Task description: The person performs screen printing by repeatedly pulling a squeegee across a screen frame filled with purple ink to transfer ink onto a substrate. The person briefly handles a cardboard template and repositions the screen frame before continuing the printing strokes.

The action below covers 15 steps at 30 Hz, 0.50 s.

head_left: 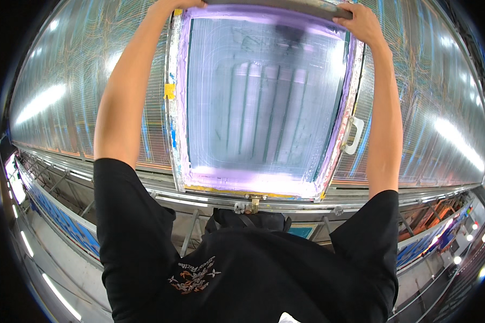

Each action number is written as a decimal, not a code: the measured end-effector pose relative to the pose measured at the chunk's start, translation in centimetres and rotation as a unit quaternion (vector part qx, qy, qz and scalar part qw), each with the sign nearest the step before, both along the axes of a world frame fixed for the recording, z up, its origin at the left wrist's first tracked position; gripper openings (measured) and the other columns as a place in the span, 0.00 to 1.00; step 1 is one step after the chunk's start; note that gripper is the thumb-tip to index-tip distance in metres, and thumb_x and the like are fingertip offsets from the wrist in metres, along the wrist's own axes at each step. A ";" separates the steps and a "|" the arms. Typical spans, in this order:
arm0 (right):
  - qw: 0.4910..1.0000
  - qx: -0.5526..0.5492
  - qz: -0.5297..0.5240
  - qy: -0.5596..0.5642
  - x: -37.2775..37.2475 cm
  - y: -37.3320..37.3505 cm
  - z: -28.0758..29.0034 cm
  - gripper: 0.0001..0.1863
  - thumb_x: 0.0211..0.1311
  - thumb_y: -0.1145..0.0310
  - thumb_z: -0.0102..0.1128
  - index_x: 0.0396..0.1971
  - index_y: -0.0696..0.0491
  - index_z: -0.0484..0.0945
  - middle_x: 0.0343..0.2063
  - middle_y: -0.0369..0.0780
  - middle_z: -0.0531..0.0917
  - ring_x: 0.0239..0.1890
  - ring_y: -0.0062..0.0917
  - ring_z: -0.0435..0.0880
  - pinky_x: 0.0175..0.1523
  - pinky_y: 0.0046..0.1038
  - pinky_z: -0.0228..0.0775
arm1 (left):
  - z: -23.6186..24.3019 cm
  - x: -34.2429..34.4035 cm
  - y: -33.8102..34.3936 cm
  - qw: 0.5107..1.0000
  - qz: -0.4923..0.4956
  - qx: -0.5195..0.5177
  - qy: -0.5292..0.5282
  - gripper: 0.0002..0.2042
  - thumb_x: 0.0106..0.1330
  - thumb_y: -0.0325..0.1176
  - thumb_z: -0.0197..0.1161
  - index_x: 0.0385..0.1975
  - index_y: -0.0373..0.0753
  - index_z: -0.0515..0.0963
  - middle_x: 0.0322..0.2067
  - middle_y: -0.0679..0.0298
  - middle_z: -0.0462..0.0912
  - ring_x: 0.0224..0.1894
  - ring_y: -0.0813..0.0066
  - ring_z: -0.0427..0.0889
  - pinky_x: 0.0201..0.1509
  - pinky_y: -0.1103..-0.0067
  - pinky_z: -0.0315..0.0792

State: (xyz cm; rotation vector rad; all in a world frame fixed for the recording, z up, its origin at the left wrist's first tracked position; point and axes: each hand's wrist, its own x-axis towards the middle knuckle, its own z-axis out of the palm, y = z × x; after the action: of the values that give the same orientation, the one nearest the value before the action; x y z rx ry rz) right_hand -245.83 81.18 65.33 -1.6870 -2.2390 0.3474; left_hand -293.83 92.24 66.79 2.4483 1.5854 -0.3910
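Both my arms stretch forward over a screen printing frame point(181, 107) that lies on the long table. Its mesh point(264, 124) looks pale blue-violet, with darker long stripes down the middle and a purple border. Across the far end runs a dark grey squeegee point(285, 6), partly cut off by the upper edge of the picture. My right hand point(362, 22) is closed round its right end. At its left end my left hand point(180, 3) grips it, though only part of that hand shows.
A white handle point(354, 135) sticks out from the frame's right side. Yellow tape point(170, 91) marks the left side. A metal clamp point(255, 202) sits at the near edge, on a rail. Shiny, line-covered table surface point(81, 81) extends both ways.
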 end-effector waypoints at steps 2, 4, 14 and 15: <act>1.000 0.019 -0.014 0.019 0.1 0.9 -0.6 0.17 0.51 0.60 0.77 0.39 0.52 0.89 0.32 0.51 0.89 0.38 0.46 0.89 0.47 0.44 0.79 | -0.3 2.9 0.8 0.998 0.032 0.056 -0.004 0.19 0.51 0.48 0.75 0.38 0.42 0.90 0.35 0.51 0.90 0.41 0.53 0.90 0.45 0.60 0.82; 0.997 -0.005 -0.081 0.020 -1.1 -0.4 -1.2 0.17 0.56 0.60 0.73 0.47 0.43 0.88 0.37 0.47 0.90 0.43 0.45 0.88 0.49 0.43 0.79 | -1.6 2.9 -1.8 0.988 0.034 0.148 -0.020 0.19 0.51 0.47 0.75 0.37 0.41 0.90 0.35 0.51 0.90 0.41 0.54 0.90 0.46 0.61 0.81; 0.992 0.034 -0.091 0.079 -7.3 -28.4 -2.1 0.24 0.48 0.82 0.64 0.48 0.49 0.87 0.49 0.40 0.89 0.56 0.37 0.83 0.61 0.39 0.72 | -2.4 -2.8 -30.3 0.979 -0.006 0.136 -0.151 0.29 0.49 0.23 0.68 0.57 0.46 0.84 0.55 0.64 0.87 0.62 0.65 0.81 0.82 0.56 0.52; 0.993 0.018 -0.090 0.073 -8.4 -32.7 -1.3 0.25 0.48 0.82 0.64 0.49 0.49 0.87 0.50 0.40 0.88 0.57 0.38 0.83 0.62 0.39 0.71 | -2.0 -3.7 -34.6 0.980 -0.003 0.133 -0.150 0.30 0.48 0.23 0.69 0.57 0.44 0.84 0.56 0.64 0.86 0.63 0.63 0.80 0.82 0.56 0.51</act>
State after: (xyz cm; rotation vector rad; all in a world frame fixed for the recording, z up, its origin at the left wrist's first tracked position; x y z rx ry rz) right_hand -254.27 48.50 64.02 -1.7687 -1.9609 0.3703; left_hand -297.53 57.63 64.74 2.5476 1.5841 0.1976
